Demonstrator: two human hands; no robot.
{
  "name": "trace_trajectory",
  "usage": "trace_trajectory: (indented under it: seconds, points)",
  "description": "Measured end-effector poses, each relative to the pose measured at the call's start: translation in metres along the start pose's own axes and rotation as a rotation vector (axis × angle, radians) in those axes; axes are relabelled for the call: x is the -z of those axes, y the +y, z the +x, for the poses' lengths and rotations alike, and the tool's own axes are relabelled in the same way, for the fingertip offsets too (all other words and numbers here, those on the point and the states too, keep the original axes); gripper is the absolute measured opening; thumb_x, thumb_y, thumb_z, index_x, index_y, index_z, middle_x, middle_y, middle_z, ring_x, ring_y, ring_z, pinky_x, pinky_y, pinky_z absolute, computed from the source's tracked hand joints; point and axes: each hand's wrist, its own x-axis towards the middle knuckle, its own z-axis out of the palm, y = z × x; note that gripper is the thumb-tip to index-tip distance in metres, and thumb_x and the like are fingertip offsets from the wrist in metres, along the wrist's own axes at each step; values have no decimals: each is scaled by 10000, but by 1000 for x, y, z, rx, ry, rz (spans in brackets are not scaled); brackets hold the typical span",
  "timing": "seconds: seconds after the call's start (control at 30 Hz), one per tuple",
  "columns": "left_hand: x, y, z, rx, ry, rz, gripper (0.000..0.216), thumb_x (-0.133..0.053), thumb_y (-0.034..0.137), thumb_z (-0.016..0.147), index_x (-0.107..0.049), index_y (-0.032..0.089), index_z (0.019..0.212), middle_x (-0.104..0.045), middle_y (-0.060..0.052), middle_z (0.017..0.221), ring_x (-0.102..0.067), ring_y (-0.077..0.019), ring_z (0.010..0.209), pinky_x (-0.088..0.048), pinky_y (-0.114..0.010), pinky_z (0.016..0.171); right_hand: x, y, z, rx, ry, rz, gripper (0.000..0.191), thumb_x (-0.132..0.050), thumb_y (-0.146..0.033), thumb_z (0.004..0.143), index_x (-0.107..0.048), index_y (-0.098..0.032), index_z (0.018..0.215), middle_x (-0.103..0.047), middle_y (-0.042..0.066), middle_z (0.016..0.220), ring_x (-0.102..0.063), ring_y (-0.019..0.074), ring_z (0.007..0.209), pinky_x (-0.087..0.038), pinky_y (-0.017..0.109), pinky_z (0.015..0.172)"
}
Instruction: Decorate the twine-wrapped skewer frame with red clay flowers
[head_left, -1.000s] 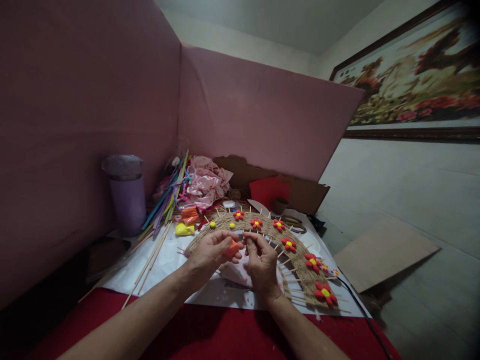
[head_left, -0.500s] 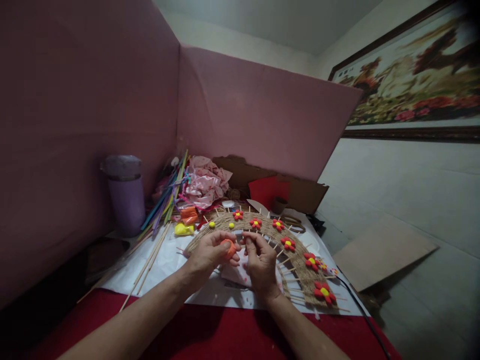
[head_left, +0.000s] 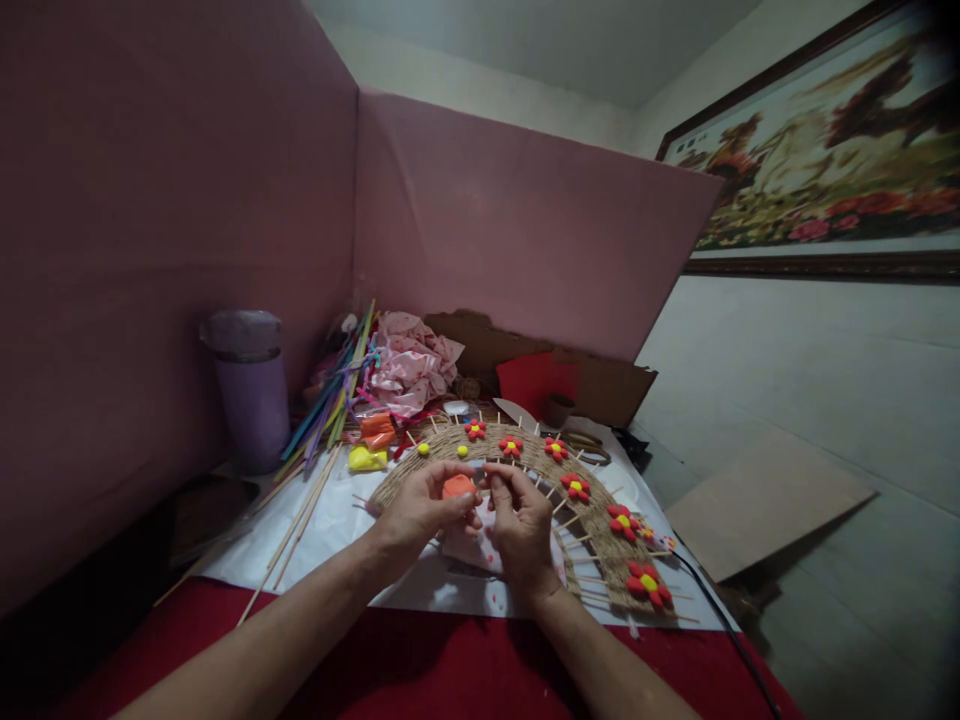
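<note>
My left hand (head_left: 427, 502) is closed around a lump of orange modelling clay (head_left: 458, 487). Close beside it, my right hand (head_left: 519, 520) has thumb and forefinger pinched together; whatever they hold, if anything, is too small to name. Both hands hover over a woven twine arch (head_left: 600, 545) with thin wooden sticks poking out of its edges. Red clay flowers (head_left: 576, 487) with yellow centres sit along its top and right side. Two yellow clay dots (head_left: 424, 449) lie on its left part. A white cloth with red spots (head_left: 472, 550) shows under my hands.
Orange clay in a wrapper (head_left: 377, 430) and a yellow clay pack (head_left: 367, 459) lie left of the arch. A purple tumbler (head_left: 253, 400), pipe cleaners (head_left: 330, 395) and crumpled pink fabric (head_left: 412, 365) stand behind. Scissors (head_left: 589, 446) rest at the back right; a black cable (head_left: 724, 625) runs along the right edge.
The left fingers have shifted on the orange clay, turning it so that its broader face shows. My right hand has hardly moved, and the arch stays where it was.
</note>
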Motion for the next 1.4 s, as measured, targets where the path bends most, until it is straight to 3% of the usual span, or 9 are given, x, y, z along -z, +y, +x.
trace_trajectory:
  seconds: [0.2,0.33,0.43,0.57,0.73,1.03,1.4]
  points:
    - [3,-6,0,-4,-77,46,318,-674,360,703,-566,134,897,-612,0,613,-581,-115,442,-470,-225,427,0,1,-1,-10,-2,5,178,-468,-229,854,-630,-184,912,-645,39,795,-583,156,688,-458,258,597]
    - [3,-5,0,2,-58,30,285,-692,341,692,-581,125,841,-626,-10,624,-584,-111,449,-472,-219,433,0,1,-1,-10,1,11,176,-472,-222,849,-630,-181,914,-649,40,798,-593,161,707,-461,258,604]
    - [-3,-1,-2,6,-51,-79,264,-687,317,713,-613,112,863,-656,-41,695,-620,-113,568,-501,-218,544,1,-2,1,1,5,5,174,-473,-227,850,-633,-176,897,-650,40,796,-594,162,716,-464,266,631]
    - [-5,5,-3,47,-19,-277,307,-723,264,684,-649,118,944,-683,-86,867,-647,-161,756,-517,-320,753,3,-5,3,52,22,2,172,-466,-234,865,-626,-173,886,-641,47,838,-593,170,787,-462,288,714]
    - [2,6,-2,46,-22,-284,345,-752,190,648,-677,114,976,-692,-104,930,-637,-190,860,-480,-381,868,3,-5,2,65,7,10,169,-469,-232,868,-621,-178,919,-640,48,852,-591,174,798,-460,290,715]
    - [1,7,-2,52,35,-186,352,-781,246,604,-694,120,920,-709,-88,841,-650,-154,738,-505,-326,771,7,-18,0,183,-85,11,176,-467,-212,874,-642,-197,869,-609,49,834,-573,172,782,-462,300,695]
    - [3,5,-1,4,123,-49,330,-788,325,566,-621,110,752,-647,-26,596,-583,-118,476,-465,-223,461,5,-24,-6,296,-175,-27,211,-503,-166,845,-626,-213,1010,-603,63,920,-584,181,837,-488,315,726]
